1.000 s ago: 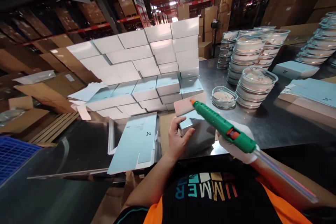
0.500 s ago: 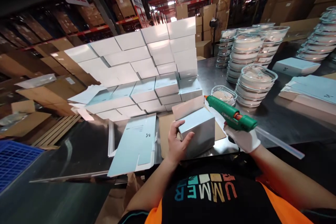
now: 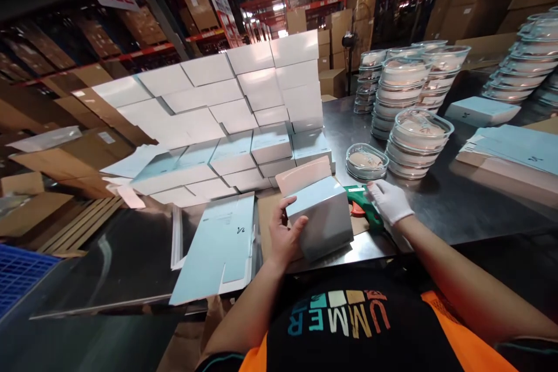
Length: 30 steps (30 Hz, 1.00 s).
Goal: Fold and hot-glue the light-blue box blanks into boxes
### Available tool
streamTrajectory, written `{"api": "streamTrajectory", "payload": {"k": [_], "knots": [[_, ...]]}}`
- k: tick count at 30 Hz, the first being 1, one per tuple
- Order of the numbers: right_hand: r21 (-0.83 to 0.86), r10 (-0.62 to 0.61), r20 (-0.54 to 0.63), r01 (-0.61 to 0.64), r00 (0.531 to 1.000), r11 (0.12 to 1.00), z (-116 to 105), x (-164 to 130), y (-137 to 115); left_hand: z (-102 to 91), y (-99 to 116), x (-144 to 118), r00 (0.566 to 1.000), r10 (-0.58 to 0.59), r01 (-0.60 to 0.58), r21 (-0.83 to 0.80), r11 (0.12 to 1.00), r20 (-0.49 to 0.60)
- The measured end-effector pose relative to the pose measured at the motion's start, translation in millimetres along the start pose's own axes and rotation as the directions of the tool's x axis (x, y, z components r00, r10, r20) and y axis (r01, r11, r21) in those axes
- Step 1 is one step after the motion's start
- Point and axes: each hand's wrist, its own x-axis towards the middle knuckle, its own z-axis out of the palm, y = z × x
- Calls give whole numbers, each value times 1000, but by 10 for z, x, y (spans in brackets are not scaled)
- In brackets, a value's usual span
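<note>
My bare left hand grips the near left side of a small pale blue and grey cardboard box, its thumb on the front and fingers over the top edge. One pinkish flap of the box stands up at the back. To the box's right, a green glue gun with an orange trigger lies on the table, its nozzle hidden behind the box. My white-gloved right hand is at the gun's rear end, fingers stretched out and off the handle. The fingertips appear to touch the gun or lie just beside it.
A wall of white boxes stands behind the work spot. Flat blue box blanks lie left. Clear oval containers are stacked to the right, beside a low pair. More blue cardboard blanks lie at far right.
My right hand has lowered the glue gun from above the box's right edge to the table and loosened from its handle. My left hand still holds the box.
</note>
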Motion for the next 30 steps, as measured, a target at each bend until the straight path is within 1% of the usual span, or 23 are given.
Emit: {"api": "streamTrajectory", "payload": {"k": [1, 4, 6, 8, 10, 13, 15, 18, 19, 20, 22, 24, 25, 27, 30], "knots": [[49, 0, 0, 0, 1000, 999, 65, -17, -65, 6, -20, 10, 1000, 13, -13, 0, 1000, 15], [199, -63, 107, 40, 992, 979, 352, -73, -290, 13, -99, 33, 996, 78, -78, -4, 997, 50], [214, -104, 167, 67, 980, 975, 510, -94, -412, 2, -156, 47, 990, 118, -119, 0, 993, 77], [195, -129, 186, 92, 974, 976, 578, -102, -490, -16, -195, 60, 985, 141, -143, 6, 990, 104], [192, -169, 191, 132, 967, 972, 566, -101, -527, -26, -205, 69, 980, 167, -169, 6, 986, 110], [214, -267, 226, 220, 937, 952, 477, -93, -506, -3, -175, 74, 965, 245, -245, -15, 969, 92], [221, -347, 250, 295, 904, 930, 414, -99, -445, 29, -148, 83, 952, 301, -295, -101, 950, 55], [158, -475, 257, 448, 842, 880, 340, -143, -338, 38, -121, 126, 931, 364, -347, -253, 903, 23], [135, -499, 262, 480, 826, 867, 323, -168, -316, 20, -111, 150, 925, 377, -354, -262, 898, 45], [122, -503, 276, 489, 819, 864, 308, -195, -308, -9, -99, 175, 919, 385, -357, -234, 904, 86], [129, -479, 325, 463, 815, 877, 286, -248, -328, -84, -66, 226, 905, 375, -356, -120, 926, 203], [154, -456, 380, 431, 805, 889, 271, -282, -380, -157, -27, 267, 873, 371, -383, -26, 923, 318], [170, -452, 400, 420, 797, 891, 267, -290, -407, -185, -11, 283, 853, 382, -407, -7, 914, 355], [197, -454, 419, 410, 786, 891, 261, -290, -450, -220, 8, 305, 814, 428, -460, -15, 888, 392], [212, -464, 433, 413, 773, 886, 260, -285, -476, -233, 21, 330, 760, 508, -529, -67, 846, 406]]}}
